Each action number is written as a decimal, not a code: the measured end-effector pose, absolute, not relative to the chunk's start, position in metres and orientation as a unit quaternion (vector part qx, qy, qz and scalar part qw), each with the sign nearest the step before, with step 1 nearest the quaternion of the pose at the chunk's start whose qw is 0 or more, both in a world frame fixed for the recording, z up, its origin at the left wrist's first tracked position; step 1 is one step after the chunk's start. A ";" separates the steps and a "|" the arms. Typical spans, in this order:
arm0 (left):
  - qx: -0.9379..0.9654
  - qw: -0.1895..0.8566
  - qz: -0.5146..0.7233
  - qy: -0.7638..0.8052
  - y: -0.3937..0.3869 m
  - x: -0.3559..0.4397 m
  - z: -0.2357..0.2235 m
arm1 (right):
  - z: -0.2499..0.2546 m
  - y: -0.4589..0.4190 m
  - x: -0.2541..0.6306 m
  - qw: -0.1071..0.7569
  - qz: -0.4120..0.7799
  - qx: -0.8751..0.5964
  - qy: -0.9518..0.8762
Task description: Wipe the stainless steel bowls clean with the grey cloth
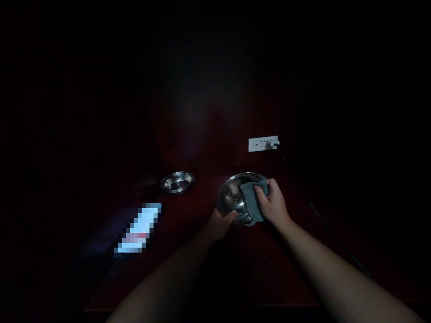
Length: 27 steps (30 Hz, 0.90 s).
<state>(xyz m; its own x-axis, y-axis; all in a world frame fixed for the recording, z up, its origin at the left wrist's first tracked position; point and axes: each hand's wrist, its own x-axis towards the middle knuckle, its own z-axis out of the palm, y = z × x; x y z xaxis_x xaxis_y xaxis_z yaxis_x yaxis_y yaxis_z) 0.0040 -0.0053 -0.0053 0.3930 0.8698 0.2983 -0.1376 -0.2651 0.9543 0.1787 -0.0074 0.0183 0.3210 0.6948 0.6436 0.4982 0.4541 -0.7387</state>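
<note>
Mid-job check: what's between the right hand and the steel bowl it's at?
A grey-green cloth. The head view shows the right hand with its thumb on the cloth, which covers part of the bowl's right side.

Single head-worn view, facing forward and down across the table [200, 202] from its near side; left hand [220, 223] and right hand [274, 204] are near, the socket [257, 144] farther.
</note>
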 end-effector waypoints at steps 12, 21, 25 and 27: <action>0.612 0.518 0.480 0.356 -0.001 0.000 -0.005 | 0.021 -0.009 0.180 0.619 0.065 -0.472 -0.624; 0.651 0.537 0.433 0.316 -0.005 0.000 0.001 | 0.019 -0.009 0.182 0.632 0.033 -0.459 -0.624; 0.652 0.533 0.440 0.311 -0.007 0.000 0.003 | 0.017 -0.009 0.182 0.637 0.031 -0.476 -0.606; 0.649 0.534 0.442 0.312 -0.007 0.001 0.004 | 0.017 -0.009 0.182 0.638 0.031 -0.491 -0.592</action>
<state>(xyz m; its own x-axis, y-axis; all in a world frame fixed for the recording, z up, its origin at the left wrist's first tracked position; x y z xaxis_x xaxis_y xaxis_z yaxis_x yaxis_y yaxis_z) 0.0007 -0.0071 0.0039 0.4145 0.8776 0.2408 -0.0672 -0.2344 0.9698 0.1818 -0.0093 0.0169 0.2971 0.6213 0.7251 0.5415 0.5158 -0.6639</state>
